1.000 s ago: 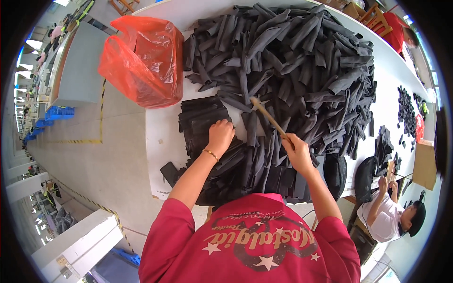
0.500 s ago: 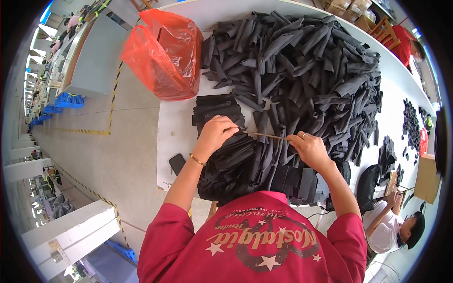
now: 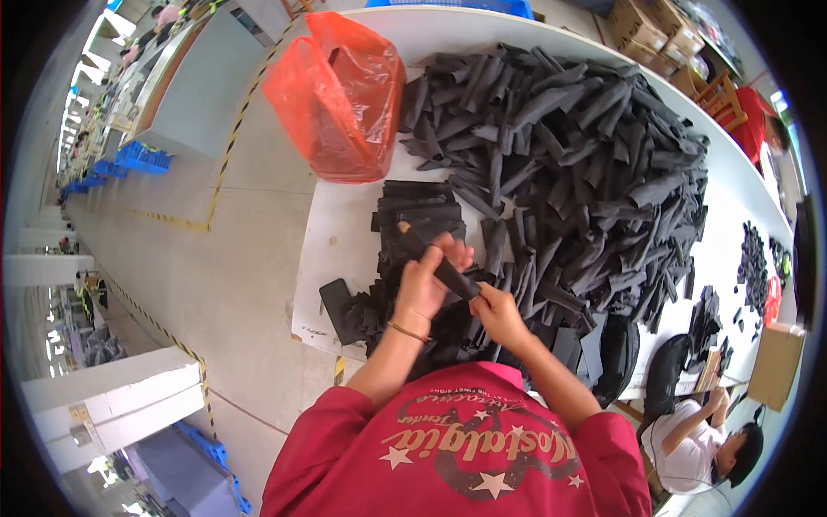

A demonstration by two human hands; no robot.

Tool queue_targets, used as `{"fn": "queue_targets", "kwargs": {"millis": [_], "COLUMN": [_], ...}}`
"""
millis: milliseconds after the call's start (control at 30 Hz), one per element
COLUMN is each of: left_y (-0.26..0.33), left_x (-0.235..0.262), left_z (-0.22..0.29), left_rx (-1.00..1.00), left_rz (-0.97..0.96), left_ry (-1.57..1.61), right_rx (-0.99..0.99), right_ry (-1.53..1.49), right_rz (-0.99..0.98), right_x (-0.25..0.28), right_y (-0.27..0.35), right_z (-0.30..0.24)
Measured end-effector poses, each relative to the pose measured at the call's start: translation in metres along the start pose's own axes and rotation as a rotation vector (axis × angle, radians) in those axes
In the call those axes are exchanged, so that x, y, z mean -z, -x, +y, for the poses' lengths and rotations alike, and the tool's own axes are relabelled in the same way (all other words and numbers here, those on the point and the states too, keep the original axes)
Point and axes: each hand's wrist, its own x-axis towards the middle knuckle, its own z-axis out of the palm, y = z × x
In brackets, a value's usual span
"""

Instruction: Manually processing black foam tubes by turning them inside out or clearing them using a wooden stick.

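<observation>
Right hand [image 3: 500, 314]: clenched on the lower end of a black cloth tube [image 3: 455, 280], which is now over the stick [image 3: 404, 227]. Half a second ago, that stick ran bare between your hands; now just its pale, wooden-looking tip shows, pointing up-left past your left hand [image 3: 425, 276]. Your left palm has rolled upward, fingers part open, tube lying across it; can't tell how firmly it holds. Both hands have come closer together.

Tube: soft, matte, narrow, slanting over the stack [image 3: 417, 200] of flat black cloth pieces, laid in overlapping layers under and around your hands. Dark, flat phone [image 3: 339, 314] just left of the stack. Beyond, a big loose pile [image 3: 564, 159] of black cloth tubes, rumpled and crisscrossed, on your smooth white table [image 3: 326, 228]. Beside the pile, a thin, shiny, crinkled red plastic bag [image 3: 349, 121], boxy at the bottom. Past the far table edge, a blue crate [image 3: 469, 8] has come into view.
</observation>
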Motion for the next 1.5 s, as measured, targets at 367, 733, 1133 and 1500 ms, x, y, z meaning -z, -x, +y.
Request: {"fn": "queue_targets", "kwargs": {"millis": [367, 733, 1133, 1500], "left_y": [-0.02, -0.049, 0.008, 0.022], "left_x": [0.004, 0.002, -0.01, -0.037], "left_z": [0.007, 0.044, -0.005, -0.009], "left_rx": [-0.112, -0.346, 0.262, 0.075], "left_rz": [0.442, 0.456, -0.401, -0.306], "left_ry": [-0.16, -0.01, -1.015, -1.039], "right_rx": [-0.032, -0.11, 0.071, 0.275], "right_ry": [0.081, -0.069, 0.069, -0.026], "right_rz": [0.26, 0.388, 0.348, 0.947], "right_x": [-0.051, 0.0, 0.028, 0.113], "right_y": [0.046, 0.075, -0.007, -0.108], "right_z": [0.005, -0.041, -0.021, -0.08]}}
